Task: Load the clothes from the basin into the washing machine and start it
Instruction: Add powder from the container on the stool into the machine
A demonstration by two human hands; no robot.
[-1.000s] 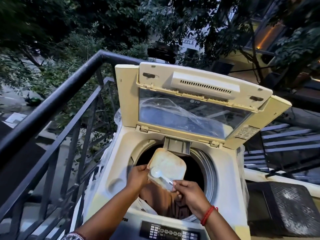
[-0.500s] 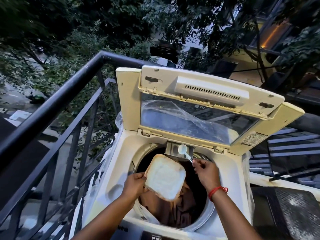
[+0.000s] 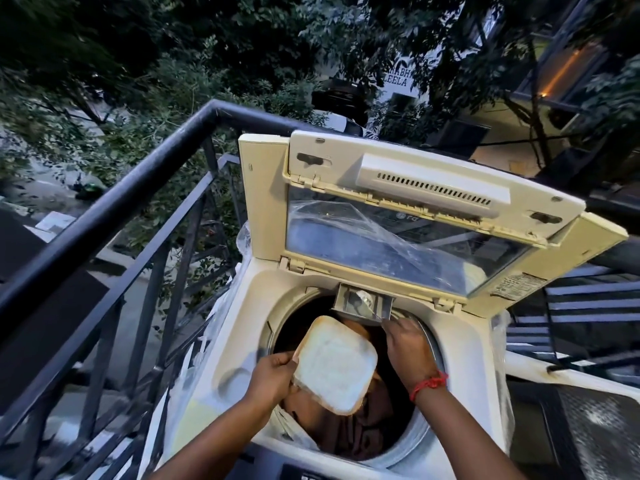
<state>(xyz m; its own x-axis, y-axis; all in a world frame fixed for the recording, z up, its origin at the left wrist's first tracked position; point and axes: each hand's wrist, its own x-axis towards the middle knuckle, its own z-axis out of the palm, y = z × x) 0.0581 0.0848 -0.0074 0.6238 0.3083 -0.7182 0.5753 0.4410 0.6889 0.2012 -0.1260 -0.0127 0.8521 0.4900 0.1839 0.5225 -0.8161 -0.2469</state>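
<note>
A cream top-loading washing machine (image 3: 242, 327) stands with its lid (image 3: 433, 216) raised. Brown clothes (image 3: 349, 434) lie in the drum. My left hand (image 3: 272, 377) holds a square cream container of white detergent powder (image 3: 334, 363) over the drum. My right hand (image 3: 407, 348) grips the handle of a small clear scoop (image 3: 363, 299), whose bowl is tipped into the grey detergent drawer (image 3: 362, 303) at the drum's back rim. The basin is not in view.
A black metal railing (image 3: 114, 209) runs close along the machine's left side, with trees and a street below. Clear plastic wrap (image 3: 207, 344) hangs off the machine's sides. A dark speckled box (image 3: 595, 431) sits at the right.
My right hand lifted the scoop out of the powder container and carried it back to the detergent drawer, where it is now tipped. The container stayed over the drum in my left hand.
</note>
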